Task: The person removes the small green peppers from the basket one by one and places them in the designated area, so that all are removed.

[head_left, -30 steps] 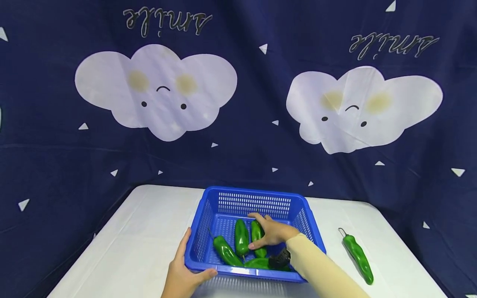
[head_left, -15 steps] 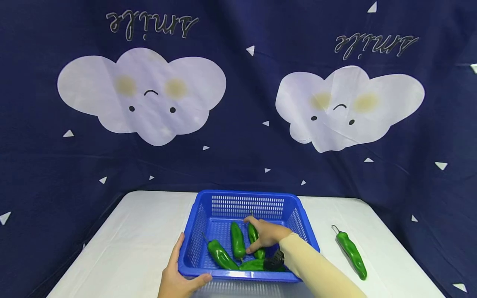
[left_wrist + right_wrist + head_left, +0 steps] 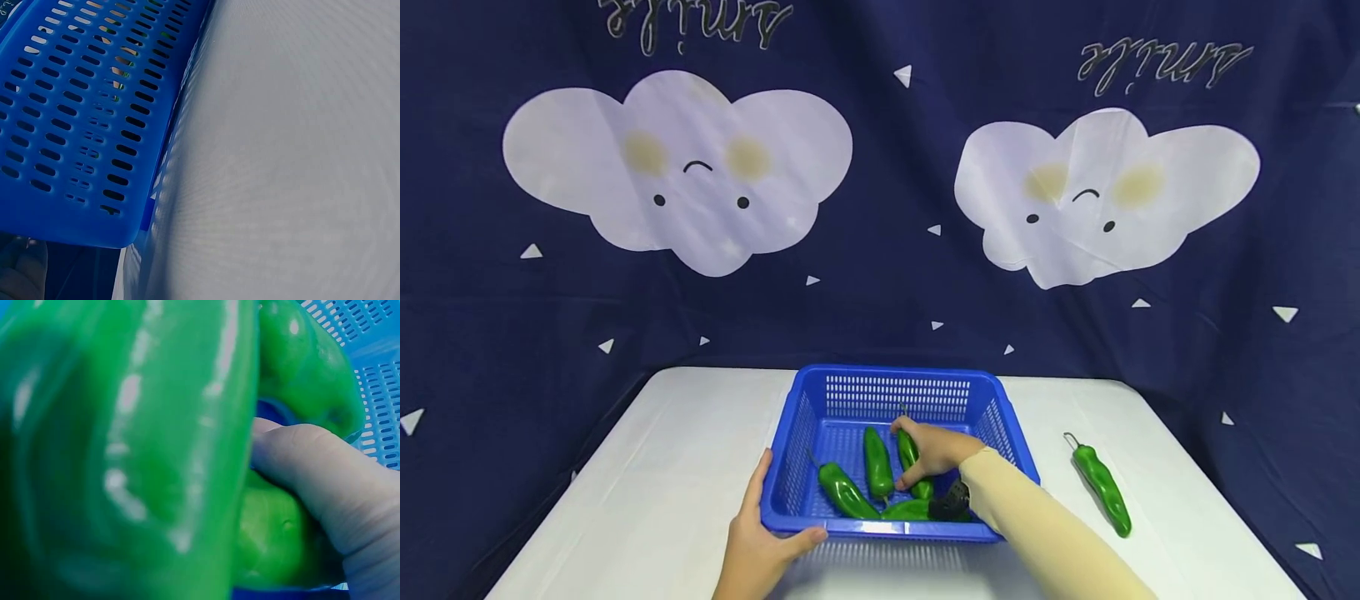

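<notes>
A blue basket (image 3: 891,527) with slotted walls holds several long green chili peppers. My right hand (image 3: 932,450) reaches into it and grips one green chili pepper (image 3: 907,451), thumb on the near side and fingers round the far side. In the right wrist view the thumb (image 3: 312,462) meets a pepper that fills the left of the picture. Beside this hand lie a second pepper (image 3: 877,463), a third at the left (image 3: 846,492) and another along the front wall (image 3: 907,510), partly hidden. My left hand (image 3: 758,537) rests straight fingers on the basket's near left corner, thumb on the front rim.
Outside the basket, one more green chili pepper (image 3: 1102,490) lies on the white table (image 3: 647,475) to the right. A dark blue curtain (image 3: 895,317) with white clouds hangs behind the table. A black wrist camera (image 3: 952,502) sits under the right wrist.
The head view has shifted a little, moving the whole scene in the picture. Both hands stay at the same places on the basket and the pepper.
</notes>
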Available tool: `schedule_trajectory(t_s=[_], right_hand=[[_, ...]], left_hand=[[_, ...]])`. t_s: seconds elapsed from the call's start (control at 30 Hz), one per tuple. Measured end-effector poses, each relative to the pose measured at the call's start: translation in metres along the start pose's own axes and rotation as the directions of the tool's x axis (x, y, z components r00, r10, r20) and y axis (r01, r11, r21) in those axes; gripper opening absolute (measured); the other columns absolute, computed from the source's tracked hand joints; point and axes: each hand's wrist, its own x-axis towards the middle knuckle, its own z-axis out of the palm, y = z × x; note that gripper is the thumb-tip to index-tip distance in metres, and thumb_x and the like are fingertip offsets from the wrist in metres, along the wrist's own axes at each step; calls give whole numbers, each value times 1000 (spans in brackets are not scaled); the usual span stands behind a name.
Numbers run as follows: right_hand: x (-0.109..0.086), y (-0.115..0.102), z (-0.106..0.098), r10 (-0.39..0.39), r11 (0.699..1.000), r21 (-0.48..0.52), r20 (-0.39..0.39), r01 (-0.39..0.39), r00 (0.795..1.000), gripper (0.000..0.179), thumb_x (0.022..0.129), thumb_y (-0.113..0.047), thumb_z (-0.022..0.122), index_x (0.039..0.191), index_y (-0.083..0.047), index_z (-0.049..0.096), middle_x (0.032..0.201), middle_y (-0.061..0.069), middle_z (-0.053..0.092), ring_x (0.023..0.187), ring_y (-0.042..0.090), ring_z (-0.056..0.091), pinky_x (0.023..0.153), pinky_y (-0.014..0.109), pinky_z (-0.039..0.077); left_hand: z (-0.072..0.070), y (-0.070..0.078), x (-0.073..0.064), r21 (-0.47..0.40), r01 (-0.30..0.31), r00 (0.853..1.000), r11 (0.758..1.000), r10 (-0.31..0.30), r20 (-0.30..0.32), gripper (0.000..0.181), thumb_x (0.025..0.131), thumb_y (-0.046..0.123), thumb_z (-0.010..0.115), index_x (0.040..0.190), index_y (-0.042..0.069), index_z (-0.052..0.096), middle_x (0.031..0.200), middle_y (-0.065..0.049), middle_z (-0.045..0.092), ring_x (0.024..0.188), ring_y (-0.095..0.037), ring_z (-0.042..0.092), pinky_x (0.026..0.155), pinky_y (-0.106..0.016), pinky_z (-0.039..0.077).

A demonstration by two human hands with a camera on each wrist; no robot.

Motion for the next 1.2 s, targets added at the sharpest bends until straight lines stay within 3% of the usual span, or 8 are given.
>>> schedule_trajectory(t_s=[0.33,0.67,1.2], right_hand=[[3,1,-5,3,1000,13,18,-3,1000,82,69,-35,91,134,-20,43,104,4,61,98,20,58,95,46,50],[3,2,-5,9,1000,25,27,-9,1000,82,68,-35,91,133,-21,43,95,1,59,88,17,57,87,41,50],[5,3,-11,-29,999,35,0,29,1000,83,68,-28,92,134,-19,42,112,4,57,100,18,55,95,43,49]], left_hand=[[-1,-2,5,-26,17,1000,1000,-16,14,123,62,28,95,159,20,19,158,-19,37,138,-42,45,111,-57,38],[0,-2,5,-35,17,1000,999,-17,17,124,62,27,95,159,16,19,159,-18,35,138,-42,45,110,-56,39],[-2,-1,3,-26,22,1000,999,-21,23,124,64,30,94,160,21,17,160,-19,33,140,-44,41,112,-59,36]])
